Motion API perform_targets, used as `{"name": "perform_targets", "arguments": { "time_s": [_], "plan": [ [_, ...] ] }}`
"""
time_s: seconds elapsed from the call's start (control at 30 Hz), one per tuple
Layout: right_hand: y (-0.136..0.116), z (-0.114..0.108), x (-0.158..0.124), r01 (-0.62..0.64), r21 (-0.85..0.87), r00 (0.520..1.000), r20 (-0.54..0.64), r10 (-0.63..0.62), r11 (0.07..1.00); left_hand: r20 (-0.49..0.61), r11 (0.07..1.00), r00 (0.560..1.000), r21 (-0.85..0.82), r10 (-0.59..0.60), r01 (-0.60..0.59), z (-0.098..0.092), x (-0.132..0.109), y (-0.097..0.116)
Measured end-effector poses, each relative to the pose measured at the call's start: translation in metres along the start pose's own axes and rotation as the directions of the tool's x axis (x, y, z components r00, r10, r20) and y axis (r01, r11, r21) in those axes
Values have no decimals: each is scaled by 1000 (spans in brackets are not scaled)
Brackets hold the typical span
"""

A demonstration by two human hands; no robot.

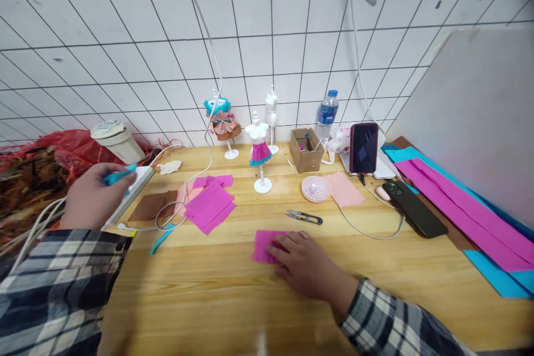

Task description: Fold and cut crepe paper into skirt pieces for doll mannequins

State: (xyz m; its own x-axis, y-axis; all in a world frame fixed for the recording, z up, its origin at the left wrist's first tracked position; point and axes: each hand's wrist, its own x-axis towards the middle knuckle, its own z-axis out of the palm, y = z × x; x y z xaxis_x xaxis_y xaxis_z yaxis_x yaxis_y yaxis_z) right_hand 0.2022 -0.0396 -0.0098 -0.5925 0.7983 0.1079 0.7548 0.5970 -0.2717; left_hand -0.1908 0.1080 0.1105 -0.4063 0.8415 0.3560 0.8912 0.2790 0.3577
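Over at the left edge of the table, my left hand [94, 196] is raised and closed round a crumpled turquoise piece [113, 178], thin like cloth or crepe paper. My right hand [306, 264] lies with its fingers flat on a small magenta piece [263, 246] of similar material, covering its right part. Just beyond that hand rest black thread snips [308, 217]. A small white dress form [257, 132] in a magenta skirt with a turquoise hem [261, 153] stands behind.
Magenta squares [211, 207] and a brown piece [152, 206] lie left of centre, crossed by a white cable [183, 217]. A pink dish [316, 189] of beads, a cardboard box [306, 150], a bottle [327, 114] and two phones [417, 208] stand or lie right. Magenta strips [471, 214] line the right edge.
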Motion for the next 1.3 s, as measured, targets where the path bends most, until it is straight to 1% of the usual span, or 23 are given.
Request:
{"name": "perform_targets", "arguments": {
  "time_s": [0.03, 0.07, 0.1, 0.13, 0.17, 0.2, 0.23, 0.27, 0.3, 0.33, 0.4, 0.43, 0.47, 0.53, 0.63, 0.77, 0.83, 0.93, 1.03, 1.1, 1.17, 1.23, 1.3],
  "plan": [
    [-3, 1, 6, 14, -1, 1000, 5, -14, 1000, 121, 996, 990, -68, 70, -62, -10, -13, 15],
    [-5, 2, 11, 32, 1, 999, 6, -32, 999, 268, 970, 948, -213, 171, -115, -19, -27, 29],
    [-6, 1, 15, 47, 6, 999, 1, -47, 999, 484, 887, 805, -449, 344, -110, -25, -44, 42],
    [-6, 1, 17, 55, 11, 998, -11, -55, 998, 600, 743, 621, -668, 504, 42, -27, -61, 53],
    [-4, 0, 18, 57, 16, 998, -25, -57, 998, 616, 568, 442, -783, 653, 252, -25, -80, 62],
    [0, -2, 17, 54, 18, 998, -40, -54, 998, 543, 385, 312, -809, 780, 444, -19, -98, 70],
    [4, -3, 15, 47, 15, 998, -49, -46, 999, 455, 217, 265, -762, 850, 611, -9, -115, 76],
    [9, -4, 13, 37, 10, 998, -51, -37, 999, 445, 122, 265, -670, 855, 733, 3, -130, 82],
    [14, -5, 10, 27, 3, 998, -48, -26, 1000, 489, 96, 257, -586, 834, 805, 17, -144, 86],
    [18, -5, 6, 20, -5, 999, -41, -20, 1000, 557, 131, 219, -520, 801, 844, 31, -155, 90],
    [26, -7, 0, 17, -16, 1000, -26, -17, 1000, 672, 280, 98, -431, 734, 858, 57, -169, 95],
    [28, -7, -3, 18, -20, 1000, -23, -18, 1000, 727, 352, 51, -391, 685, 851, 68, -173, 95],
    [30, -8, -5, 22, -21, 1000, -21, -22, 1000, 762, 385, 35, -366, 647, 847, 76, -174, 94],
    [32, -9, -9, 34, -14, 999, -23, -34, 999, 798, 382, 55, -346, 600, 857, 84, -172, 89],
    [35, -8, -12, 42, 5, 998, -35, -42, 999, 811, 346, 101, -354, 576, 869, 85, -166, 78],
    [41, -8, -14, 48, 50, 998, -30, -47, 998, 840, 380, 109, -351, 531, 856, 82, -163, 71],
    [40, -10, -14, 42, 76, 998, -40, -39, 996, 847, 395, 132, -370, 515, 841, 79, -164, 74],
    [27, -19, -13, 20, 149, 993, -115, -3, 989, 825, 394, 207, -451, 525, 801, 67, -167, 81],
    [0, -23, -9, 7, 352, 984, -171, 57, 936, 791, 408, 246, -522, 560, 749, 50, -170, 91],
    [-18, -20, -4, -36, 482, 984, -137, 116, 875, 783, 425, 272, -553, 560, 716, 42, -172, 95],
    [-30, -13, 2, -113, 546, 974, -105, 202, 830, 780, 461, 303, -583, 547, 669, 38, -173, 98],
    [-33, -9, 7, -200, 566, 956, -65, 285, 800, 769, 523, 360, -629, 528, 575, 37, -172, 97],
    [-27, -10, 11, -288, 596, 943, 42, 329, 749, 740, 586, 435, -672, 512, 453, 38, -169, 95]
  ]
}}
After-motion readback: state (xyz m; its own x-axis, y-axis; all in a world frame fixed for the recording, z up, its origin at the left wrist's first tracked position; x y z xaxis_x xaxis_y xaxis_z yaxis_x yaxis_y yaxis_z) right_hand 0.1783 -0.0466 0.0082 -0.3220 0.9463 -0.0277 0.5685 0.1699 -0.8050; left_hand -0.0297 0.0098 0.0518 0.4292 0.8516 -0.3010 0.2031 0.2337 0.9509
